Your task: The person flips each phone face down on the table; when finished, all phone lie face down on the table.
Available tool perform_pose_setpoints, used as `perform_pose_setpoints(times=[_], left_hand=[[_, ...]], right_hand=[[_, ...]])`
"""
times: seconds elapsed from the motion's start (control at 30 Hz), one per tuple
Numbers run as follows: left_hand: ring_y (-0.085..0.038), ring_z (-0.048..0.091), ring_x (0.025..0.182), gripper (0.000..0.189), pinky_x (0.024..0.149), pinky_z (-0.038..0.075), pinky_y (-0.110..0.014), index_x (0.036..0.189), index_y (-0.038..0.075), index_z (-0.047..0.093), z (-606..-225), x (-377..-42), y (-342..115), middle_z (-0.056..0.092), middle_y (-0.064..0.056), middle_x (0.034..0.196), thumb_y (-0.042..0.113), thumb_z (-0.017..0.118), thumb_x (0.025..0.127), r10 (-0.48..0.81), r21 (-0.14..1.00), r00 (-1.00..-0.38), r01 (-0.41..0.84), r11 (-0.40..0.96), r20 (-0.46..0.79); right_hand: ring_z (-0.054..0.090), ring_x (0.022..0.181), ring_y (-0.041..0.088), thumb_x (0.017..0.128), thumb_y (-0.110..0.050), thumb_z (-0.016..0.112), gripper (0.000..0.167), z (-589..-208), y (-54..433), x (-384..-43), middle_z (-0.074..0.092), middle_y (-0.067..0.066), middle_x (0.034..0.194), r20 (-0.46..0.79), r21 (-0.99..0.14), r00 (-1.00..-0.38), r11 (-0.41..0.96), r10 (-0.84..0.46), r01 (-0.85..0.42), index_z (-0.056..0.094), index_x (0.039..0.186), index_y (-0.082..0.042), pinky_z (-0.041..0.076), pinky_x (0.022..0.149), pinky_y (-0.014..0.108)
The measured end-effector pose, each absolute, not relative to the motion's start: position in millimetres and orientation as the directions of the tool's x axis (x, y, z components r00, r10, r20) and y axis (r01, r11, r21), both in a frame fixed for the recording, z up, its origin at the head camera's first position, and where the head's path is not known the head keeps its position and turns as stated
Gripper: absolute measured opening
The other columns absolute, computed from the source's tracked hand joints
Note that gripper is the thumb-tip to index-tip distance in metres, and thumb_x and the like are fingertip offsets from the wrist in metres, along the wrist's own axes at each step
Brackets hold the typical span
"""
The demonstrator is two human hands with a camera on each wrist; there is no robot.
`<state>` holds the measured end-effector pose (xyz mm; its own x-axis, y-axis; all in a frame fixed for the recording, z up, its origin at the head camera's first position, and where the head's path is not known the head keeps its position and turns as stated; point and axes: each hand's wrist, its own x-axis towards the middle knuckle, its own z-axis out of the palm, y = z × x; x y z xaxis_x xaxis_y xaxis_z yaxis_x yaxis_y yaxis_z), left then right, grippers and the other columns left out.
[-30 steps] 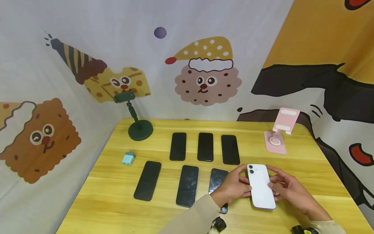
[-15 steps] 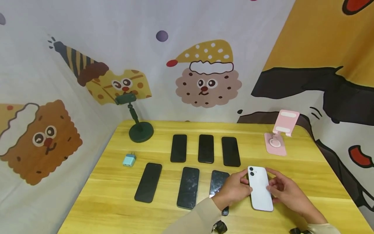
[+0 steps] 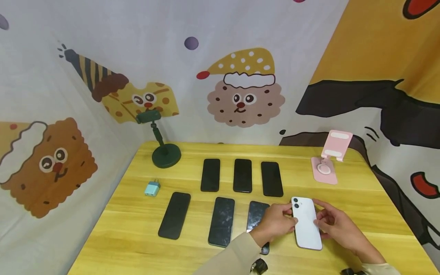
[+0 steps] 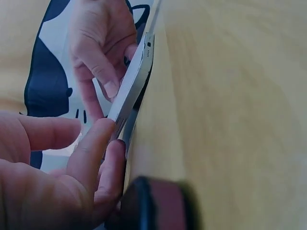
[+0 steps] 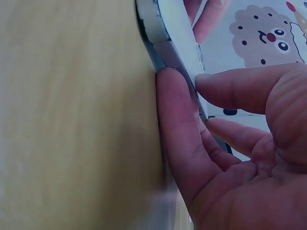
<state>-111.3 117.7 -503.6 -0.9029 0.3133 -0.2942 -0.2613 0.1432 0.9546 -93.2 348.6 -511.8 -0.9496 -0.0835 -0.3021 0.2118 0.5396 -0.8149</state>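
Observation:
A white smartphone [image 3: 307, 225] lies back side up between both hands at the right front, its two camera lenses toward the far left corner. My left hand [image 3: 277, 221] holds its left long edge, with fingertips at the side and below in the left wrist view. On the opposite edge, my right hand [image 3: 340, 227] pinches the phone, thumb on top and a finger underneath. In the left wrist view the phone's port end [image 4: 149, 45] sits just off the table, and a dark strip shows beneath it. Under the left forearm, a black phone [image 3: 258, 215] is partly hidden.
Several black phones, such as this one [image 3: 221, 221] and another at the back [image 3: 242, 175], lie face up in two rows. A dark green stand [image 3: 166, 155] and a pale blue charger [image 3: 152, 188] stand left. A pink phone stand [image 3: 324, 171] is at the back right.
The white phone's near end has swung slightly left and its tilt looks a little less. Both hands keep their hold. The head view has shifted slightly.

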Motion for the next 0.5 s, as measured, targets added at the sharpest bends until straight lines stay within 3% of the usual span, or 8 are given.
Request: perform_pose_setpoints(times=[0.3, 0.5], left_hand=[[-0.015, 0.071, 0.071, 0.042, 0.065, 0.064, -0.030, 0.128, 0.009, 0.077, -500.3, -112.1, 118.9, 0.066, 0.001, 0.103, -0.003, 0.079, 0.088, 0.301, 0.952, -0.903, -0.290, 0.100, -0.306], [-0.021, 0.072, 0.077, 0.051, 0.069, 0.065, -0.036, 0.138, 0.005, 0.070, -496.7, -111.3, 116.0, 0.068, -0.004, 0.108, -0.002, 0.080, 0.089, 0.301, 0.942, -0.892, -0.319, 0.108, -0.337]], right_hand=[[0.062, 0.088, 0.021, 0.099, -0.003, 0.070, 0.069, -508.5, 344.2, -93.2, 0.060, 0.020, 0.114, -0.304, -0.780, -0.952, 0.583, -0.035, 0.227, 0.038, 0.160, -0.003, 0.064, 0.066, 0.034], [0.063, 0.088, 0.020, 0.099, -0.006, 0.072, 0.066, -507.3, 342.1, -94.2, 0.061, 0.019, 0.112, -0.302, -0.776, -0.953, 0.586, -0.022, 0.233, 0.041, 0.157, 0.002, 0.065, 0.067, 0.033]])
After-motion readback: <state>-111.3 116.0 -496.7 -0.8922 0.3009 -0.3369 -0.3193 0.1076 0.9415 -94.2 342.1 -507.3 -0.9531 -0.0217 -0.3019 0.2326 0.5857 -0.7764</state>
